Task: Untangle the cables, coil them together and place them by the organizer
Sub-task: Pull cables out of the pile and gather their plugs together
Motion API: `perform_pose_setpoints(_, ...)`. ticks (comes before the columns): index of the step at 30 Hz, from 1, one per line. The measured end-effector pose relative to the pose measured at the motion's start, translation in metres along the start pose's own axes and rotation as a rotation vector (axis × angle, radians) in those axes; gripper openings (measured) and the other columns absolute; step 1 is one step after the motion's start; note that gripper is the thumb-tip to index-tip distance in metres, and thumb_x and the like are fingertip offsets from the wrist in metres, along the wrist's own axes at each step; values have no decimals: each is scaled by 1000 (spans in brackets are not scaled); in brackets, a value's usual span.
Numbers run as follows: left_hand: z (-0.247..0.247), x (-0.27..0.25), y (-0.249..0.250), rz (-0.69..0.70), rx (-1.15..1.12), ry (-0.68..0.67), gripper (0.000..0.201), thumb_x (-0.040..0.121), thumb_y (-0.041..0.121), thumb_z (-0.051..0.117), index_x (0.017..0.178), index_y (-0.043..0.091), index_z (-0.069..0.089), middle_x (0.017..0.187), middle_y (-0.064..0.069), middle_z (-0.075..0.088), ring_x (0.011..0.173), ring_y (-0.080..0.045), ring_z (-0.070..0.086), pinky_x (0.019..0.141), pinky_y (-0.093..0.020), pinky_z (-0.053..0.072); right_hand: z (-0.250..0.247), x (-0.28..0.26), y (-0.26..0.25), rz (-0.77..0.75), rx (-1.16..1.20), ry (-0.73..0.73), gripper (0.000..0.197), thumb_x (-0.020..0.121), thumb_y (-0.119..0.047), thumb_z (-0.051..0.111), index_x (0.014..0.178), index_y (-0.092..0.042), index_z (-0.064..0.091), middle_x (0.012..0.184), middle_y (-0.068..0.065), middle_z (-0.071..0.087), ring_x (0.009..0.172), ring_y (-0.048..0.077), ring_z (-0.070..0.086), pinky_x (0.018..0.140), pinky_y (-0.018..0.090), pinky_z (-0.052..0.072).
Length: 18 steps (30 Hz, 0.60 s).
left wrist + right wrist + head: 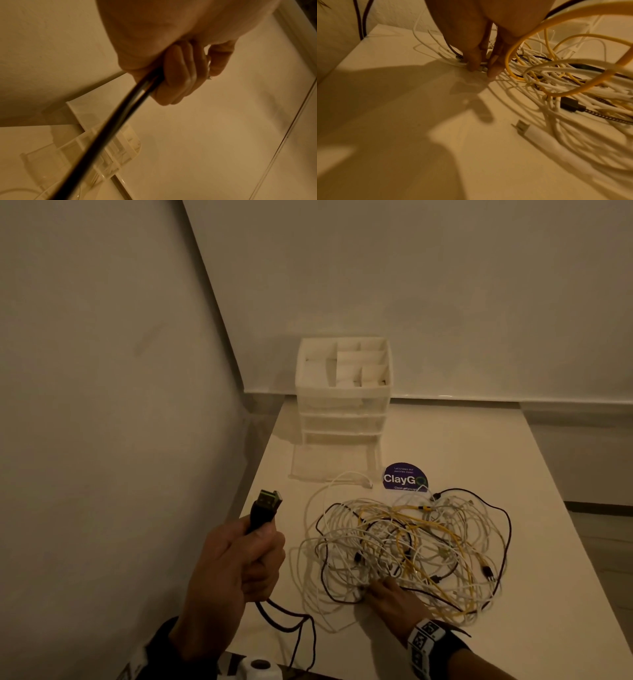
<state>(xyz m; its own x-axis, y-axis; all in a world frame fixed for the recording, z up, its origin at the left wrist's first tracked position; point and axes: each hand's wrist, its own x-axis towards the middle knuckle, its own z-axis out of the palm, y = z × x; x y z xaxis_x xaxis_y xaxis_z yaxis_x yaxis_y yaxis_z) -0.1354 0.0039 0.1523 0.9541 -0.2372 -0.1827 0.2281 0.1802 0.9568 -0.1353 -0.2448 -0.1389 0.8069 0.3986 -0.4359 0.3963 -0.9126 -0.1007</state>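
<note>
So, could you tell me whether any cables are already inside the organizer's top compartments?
No, the organizer shows bare compartments; the cables lie tangled on the table.

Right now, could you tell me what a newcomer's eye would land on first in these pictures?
First, the tangle of white, yellow and dark cables spread over the table, with the right hand reaching into its near edge. Next, the left hand holding up a dark plug, and the white organizer at the back.
</note>
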Motion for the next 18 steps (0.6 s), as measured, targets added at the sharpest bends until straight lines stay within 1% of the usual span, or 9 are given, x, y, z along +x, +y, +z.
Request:
perform_pose_setpoints(3, 2, 3, 1, 12, -25, 10, 34, 67, 35, 62, 48, 19, 40, 44, 0, 25, 37, -9, 17, 38, -18, 17, 1, 0, 4, -18, -44, 0, 33, 56, -37, 83, 84, -33, 67, 85, -9, 63, 77, 16, 45, 41, 20, 46)
perform_pose_setpoints(6, 2, 6, 3, 29, -27, 19, 35, 67, 36, 62, 49, 19, 39, 44, 0, 25, 37, -9, 17, 38, -19, 16, -5, -4, 2, -47, -39, 34, 37, 55, -34, 85, 82, -29, 60, 83, -4, 63, 71, 19, 59, 42, 23, 47)
perform_pose_setpoints(7, 3, 6, 4, 33, -23, 20, 35, 67, 37, 62, 49, 19, 39, 44, 0, 25, 37, -9, 17, 38, -19, 16, -15, -8, 0, -62, -57, 41, 35, 65, -31, 79, 91, -26, 56, 90, 0, 62, 78, 22, 61, 49, 26, 51)
perform_pose_setpoints(8, 3, 7, 4, 36, -22, 23, 34, 67, 37, 62, 49, 19, 39, 44, 0, 25, 37, -9, 17, 38, -19, 15, -24, -13, -1, -58, -19, 47, 29, 79, -24, 67, 105, -21, 53, 104, 6, 60, 92, 28, 60, 63, 31, 54)
perform_pose_setpoints(10, 1, 9, 4, 39, -25, 31, 35, 67, 37, 62, 49, 19, 38, 45, -1, 24, 37, -9, 16, 39, -20, 14, -35, -17, -4, -57, -3, 28, 37, 97, -9, 39, 134, -13, 40, 134, 13, 42, 119, 37, 43, 92, 44, 45)
perform_pose_setpoints(11, 0, 11, 3, 38, -32, 31, 36, 67, 37, 63, 50, 18, 38, 45, -1, 23, 37, -9, 16, 39, -19, 14, -38, -19, -4, -70, 18, 28, 41, 98, -6, 33, 139, -12, 35, 139, 14, 36, 123, 36, 39, 97, 45, 40)
perform_pose_setpoints(14, -2, 17, 2, 40, -42, 12, 36, 68, 36, 63, 49, 17, 38, 45, -2, 23, 36, -9, 17, 38, -17, 17, -48, -24, -4, -85, 135, 49, 44, 97, -2, 34, 140, -14, 33, 143, 14, 32, 118, 35, 43, 90, 44, 40)
perform_pose_setpoints(16, -1, 20, 2, 45, -43, 2, 34, 68, 36, 62, 48, 19, 39, 44, -1, 24, 36, -8, 17, 37, -16, 17, -54, -27, -1, -110, 235, 45, 52, 93, 2, 43, 139, -19, 31, 146, 8, 25, 110, 32, 50, 78, 41, 43)
perform_pose_setpoints(18, 0, 25, 4, 60, -42, 1, 34, 71, 33, 61, 48, 20, 40, 44, 1, 25, 36, -8, 17, 37, -16, 18, -74, -32, 2, -111, 368, 47, 53, 92, -6, 50, 137, -27, 31, 141, 0, 23, 98, 30, 54, 74, 41, 46)
